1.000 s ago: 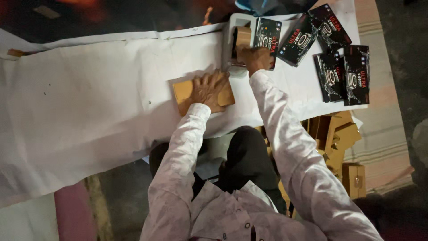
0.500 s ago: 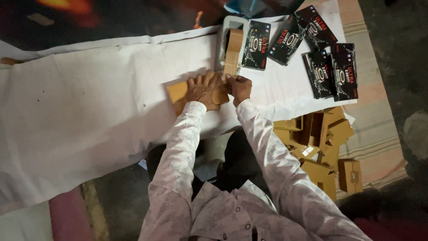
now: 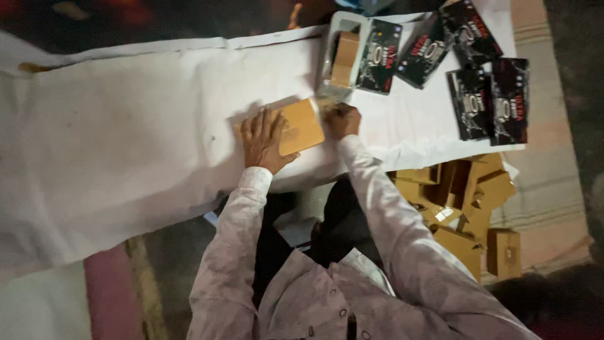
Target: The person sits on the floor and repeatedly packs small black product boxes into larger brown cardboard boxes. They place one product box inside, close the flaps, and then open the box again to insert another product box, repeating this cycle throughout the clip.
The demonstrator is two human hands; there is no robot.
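Left hand point(image 3: 263, 140) flat on brown card point(image 3: 301, 126), open cloth point(image 3: 126, 138) leftward.

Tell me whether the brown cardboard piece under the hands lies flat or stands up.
Flat. The brown cardboard piece lies on the white sheet, the left hand spread on it, the right hand at its edge.

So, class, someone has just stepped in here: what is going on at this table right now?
A person seated at a white-covered table presses the left hand flat on a tan cardboard piece, while the right hand works at its far edge. Black printed packets lie spread at the table's right end beside a small tray. Folded tan boxes are piled on the floor.
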